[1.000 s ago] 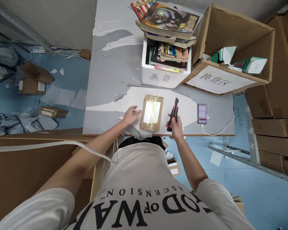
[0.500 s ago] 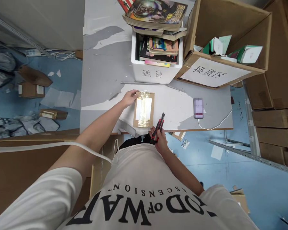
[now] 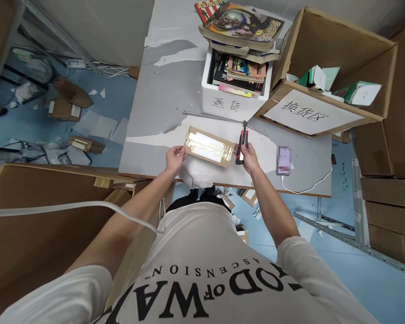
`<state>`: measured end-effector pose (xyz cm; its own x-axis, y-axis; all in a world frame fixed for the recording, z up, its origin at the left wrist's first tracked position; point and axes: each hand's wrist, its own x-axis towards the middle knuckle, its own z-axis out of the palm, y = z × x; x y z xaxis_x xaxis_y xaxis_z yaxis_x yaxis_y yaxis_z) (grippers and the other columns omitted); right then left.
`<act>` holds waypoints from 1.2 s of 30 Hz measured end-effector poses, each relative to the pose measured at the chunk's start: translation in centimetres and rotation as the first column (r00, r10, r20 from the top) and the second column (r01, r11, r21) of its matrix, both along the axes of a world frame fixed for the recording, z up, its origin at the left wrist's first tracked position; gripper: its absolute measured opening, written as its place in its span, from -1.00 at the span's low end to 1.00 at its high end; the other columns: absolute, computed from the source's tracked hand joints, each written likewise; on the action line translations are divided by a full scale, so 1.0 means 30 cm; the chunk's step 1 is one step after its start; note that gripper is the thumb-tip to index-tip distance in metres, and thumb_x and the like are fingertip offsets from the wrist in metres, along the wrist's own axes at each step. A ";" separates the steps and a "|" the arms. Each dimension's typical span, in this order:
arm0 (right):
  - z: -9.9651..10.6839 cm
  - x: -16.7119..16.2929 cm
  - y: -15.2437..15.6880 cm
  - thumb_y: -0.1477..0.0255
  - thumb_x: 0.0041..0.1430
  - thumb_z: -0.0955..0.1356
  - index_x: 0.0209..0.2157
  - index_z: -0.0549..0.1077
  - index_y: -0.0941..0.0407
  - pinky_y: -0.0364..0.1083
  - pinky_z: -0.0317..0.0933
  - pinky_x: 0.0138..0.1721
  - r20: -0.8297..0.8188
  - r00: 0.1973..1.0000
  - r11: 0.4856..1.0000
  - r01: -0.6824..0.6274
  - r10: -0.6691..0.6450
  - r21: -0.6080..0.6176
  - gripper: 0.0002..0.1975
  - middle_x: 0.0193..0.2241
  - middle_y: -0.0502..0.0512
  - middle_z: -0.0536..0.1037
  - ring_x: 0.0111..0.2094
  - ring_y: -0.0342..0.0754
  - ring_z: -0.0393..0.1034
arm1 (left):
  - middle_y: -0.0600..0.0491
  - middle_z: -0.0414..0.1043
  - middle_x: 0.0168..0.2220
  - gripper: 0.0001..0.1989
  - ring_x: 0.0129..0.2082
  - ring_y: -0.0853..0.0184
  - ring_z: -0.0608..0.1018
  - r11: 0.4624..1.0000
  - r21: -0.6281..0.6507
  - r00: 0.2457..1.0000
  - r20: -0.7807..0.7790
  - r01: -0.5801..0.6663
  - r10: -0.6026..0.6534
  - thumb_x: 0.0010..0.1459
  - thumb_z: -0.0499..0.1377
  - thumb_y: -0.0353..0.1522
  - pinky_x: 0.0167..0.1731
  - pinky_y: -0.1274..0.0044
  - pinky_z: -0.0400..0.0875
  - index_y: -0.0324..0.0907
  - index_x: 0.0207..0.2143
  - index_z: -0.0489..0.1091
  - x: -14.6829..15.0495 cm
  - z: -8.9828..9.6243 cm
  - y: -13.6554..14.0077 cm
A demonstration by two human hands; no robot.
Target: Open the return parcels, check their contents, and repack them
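I see a grey table [image 3: 168,96] with torn white covering, over blue floor [image 3: 347,274]. Between the hands lies a flat brown taped cardboard box [image 3: 207,148]. The left hand [image 3: 175,159] touches it, fingers bent; firm grip I cannot tell. The right hand [image 3: 250,158] grips a black-and-red knife [image 3: 244,136]. Beyond it, a white bin [image 3: 222,110]; rightward, a rectangular phone [image 3: 284,161]. The brown edge [image 3: 310,195] runs nearer than both hands.

Stockroom handling returned parcels — 2 containers on a grey worktable [image 3: 168,92] show it: a white rectangular tub [image 3: 211,101] hand-lettered "returns" in Chinese, and a large open brown cardboard box [image 3: 340,29] signed "exchange area". Brown cartons [image 3: 388,218] stand stacked at right; white paper sheets [image 3: 94,123] litter the blue floor [image 3: 344,270].
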<state>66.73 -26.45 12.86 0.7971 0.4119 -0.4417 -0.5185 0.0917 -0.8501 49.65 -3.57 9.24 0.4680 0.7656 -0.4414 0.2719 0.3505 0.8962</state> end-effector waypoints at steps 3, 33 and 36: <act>-0.008 0.052 0.027 0.22 0.12 0.38 -0.23 0.29 -0.02 -0.07 0.32 -0.10 0.118 0.988 0.994 -0.096 0.101 -0.042 -0.75 -0.29 -0.03 0.56 -0.28 -0.17 0.43 | -0.05 0.49 -0.30 -0.70 -0.21 0.24 0.55 0.995 0.071 0.994 -0.089 0.069 -0.063 -0.02 0.24 -0.19 -0.17 0.34 0.50 -0.20 -0.28 0.40 -0.066 -0.017 -0.038; 0.037 -0.040 -0.293 0.31 0.13 0.37 0.27 0.12 -0.05 -0.27 0.15 -0.72 0.075 0.832 0.788 -0.487 0.550 -0.376 -0.32 -0.59 -0.15 0.38 -0.72 -0.29 0.20 | -0.18 -0.01 0.30 0.18 0.29 -0.19 -0.02 -0.016 0.555 0.446 -0.685 0.832 -0.576 -0.32 0.33 0.09 0.24 0.09 -0.46 -0.15 0.30 -0.03 0.200 0.088 -0.012; 0.057 -0.007 -0.310 0.34 0.13 0.37 0.27 0.13 -0.05 -0.26 0.14 -0.73 0.047 0.790 0.737 -0.546 0.611 -0.399 -0.33 -0.60 -0.15 0.39 -0.73 -0.28 0.19 | -0.17 -0.01 0.31 0.16 0.31 -0.19 -0.07 0.020 0.548 0.454 -0.671 0.836 -0.586 -0.30 0.31 0.11 0.24 0.09 -0.44 -0.15 0.30 -0.01 0.197 0.079 -0.008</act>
